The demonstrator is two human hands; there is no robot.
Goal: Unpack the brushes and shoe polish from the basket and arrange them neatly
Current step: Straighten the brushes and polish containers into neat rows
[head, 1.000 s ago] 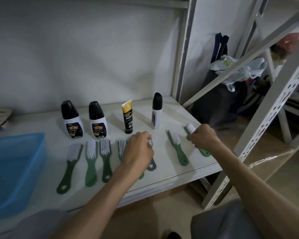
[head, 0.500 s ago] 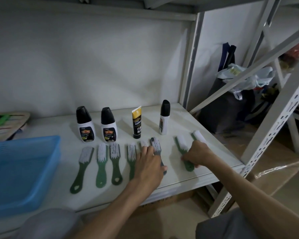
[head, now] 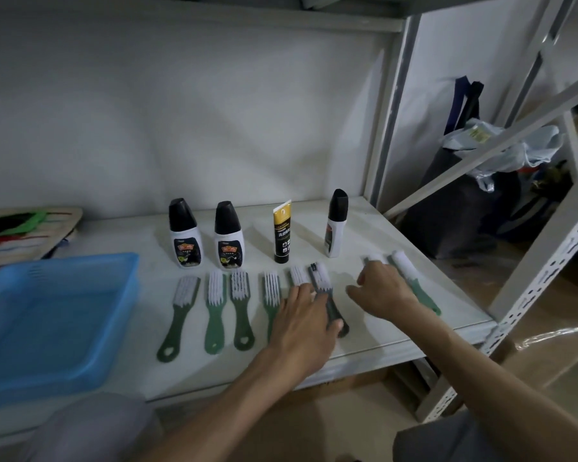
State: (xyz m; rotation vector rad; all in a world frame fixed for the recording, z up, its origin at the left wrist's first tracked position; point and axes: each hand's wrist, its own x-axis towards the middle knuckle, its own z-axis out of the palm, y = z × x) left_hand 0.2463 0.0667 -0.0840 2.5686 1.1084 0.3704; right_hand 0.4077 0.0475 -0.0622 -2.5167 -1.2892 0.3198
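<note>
Two black-capped polish bottles [head: 185, 235] [head: 229, 236], a black-and-gold tube [head: 282, 233] and a slim bottle [head: 336, 225] stand in a row at the back of the shelf. In front of them lies a row of green-handled brushes [head: 215, 311]. My left hand [head: 306, 315] lies over the middle of the row, thumb and fingers around the handle of a dark grey brush [head: 322, 281]. My right hand [head: 381, 291] is curled over a green brush [head: 376, 258], hiding its handle. Another green brush [head: 411, 278] lies just right of it. The blue basket [head: 47, 315] sits at the left.
A woven mat [head: 24, 228] lies behind the basket. The shelf's front edge [head: 397, 348] runs close under the brush handles. White metal uprights [head: 548, 261] and a diagonal brace stand to the right, with dark bags [head: 464, 208] on the floor beyond.
My right hand left the far-right brush and settled on the brush beside it. My left hand stayed on the dark grey brush, shifting it slightly.
</note>
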